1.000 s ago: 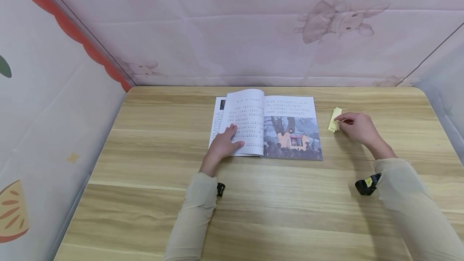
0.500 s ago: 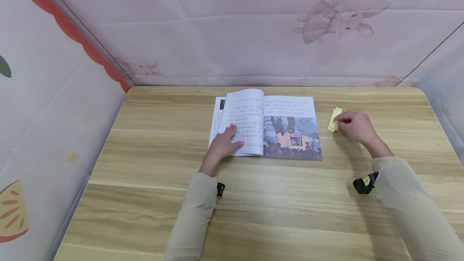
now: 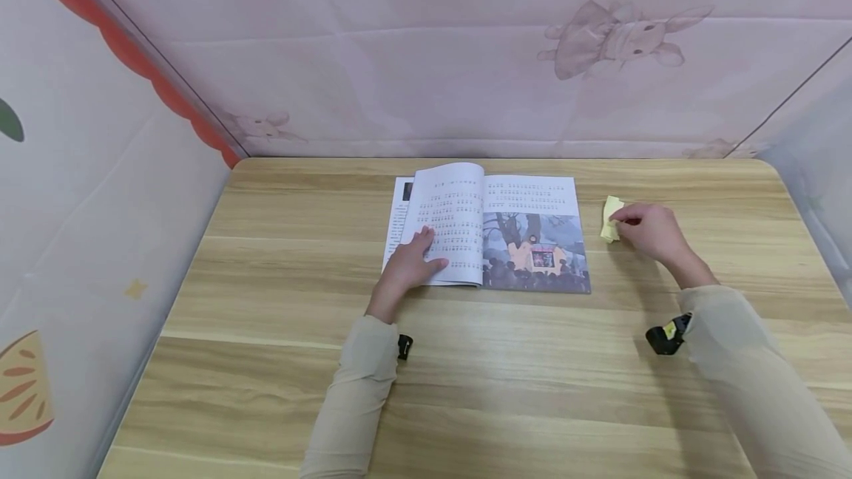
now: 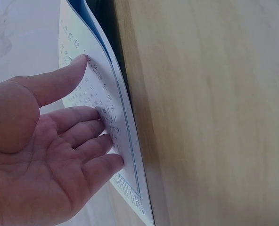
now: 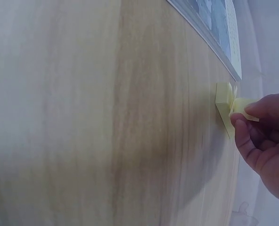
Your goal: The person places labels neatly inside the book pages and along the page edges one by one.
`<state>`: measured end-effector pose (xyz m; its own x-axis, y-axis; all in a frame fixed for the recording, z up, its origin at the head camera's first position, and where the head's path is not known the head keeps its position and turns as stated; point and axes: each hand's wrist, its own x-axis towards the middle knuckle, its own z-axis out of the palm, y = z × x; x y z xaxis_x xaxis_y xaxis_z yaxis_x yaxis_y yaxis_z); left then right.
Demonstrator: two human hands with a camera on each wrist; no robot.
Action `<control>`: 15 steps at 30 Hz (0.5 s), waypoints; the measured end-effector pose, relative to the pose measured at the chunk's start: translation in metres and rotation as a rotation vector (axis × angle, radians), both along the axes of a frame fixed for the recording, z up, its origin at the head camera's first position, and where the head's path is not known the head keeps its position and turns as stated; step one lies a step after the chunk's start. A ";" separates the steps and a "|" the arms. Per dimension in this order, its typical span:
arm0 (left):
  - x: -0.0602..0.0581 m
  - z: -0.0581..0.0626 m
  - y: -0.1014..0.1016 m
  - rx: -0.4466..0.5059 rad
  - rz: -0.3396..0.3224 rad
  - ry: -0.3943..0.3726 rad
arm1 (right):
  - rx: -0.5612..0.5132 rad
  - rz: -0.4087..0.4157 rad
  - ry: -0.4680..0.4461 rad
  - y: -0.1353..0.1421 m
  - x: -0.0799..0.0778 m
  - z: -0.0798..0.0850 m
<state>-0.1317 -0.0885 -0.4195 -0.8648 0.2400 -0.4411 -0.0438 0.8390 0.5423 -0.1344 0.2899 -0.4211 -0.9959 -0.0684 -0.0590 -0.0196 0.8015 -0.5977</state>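
Note:
An open book lies on the wooden table, with text on its left page and a picture below text on the right one. My left hand rests on the left page, its fingers and thumb spread across the print; the left wrist view shows the fingertips touching the paper. To the right of the book is a small pad of yellow sticky notes. Thumb and fingers of my right hand pinch a curled yellow sheet of it, which the right wrist view shows bent up from the pad.
The wooden table reaches back to a pink wall printed with rabbits. A pale wall stands along the left side. Black wrist cameras sit at both cuffs.
My right hand has shifted slightly left, and the yellow sheet in its pinch is now bent up more. The left hand and the book look the same.

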 end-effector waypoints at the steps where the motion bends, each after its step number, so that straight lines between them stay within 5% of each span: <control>1: 0.000 0.000 0.000 -0.001 0.000 -0.001 | 0.000 0.000 0.001 0.000 0.000 0.000; 15: 0.000 0.000 0.000 -0.005 -0.006 0.004 | 0.031 0.033 -0.029 -0.004 -0.001 0.001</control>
<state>-0.1315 -0.0886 -0.4198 -0.8652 0.2435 -0.4383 -0.0360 0.8417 0.5387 -0.1357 0.2857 -0.4198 -0.9910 -0.0987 -0.0900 -0.0295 0.8188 -0.5733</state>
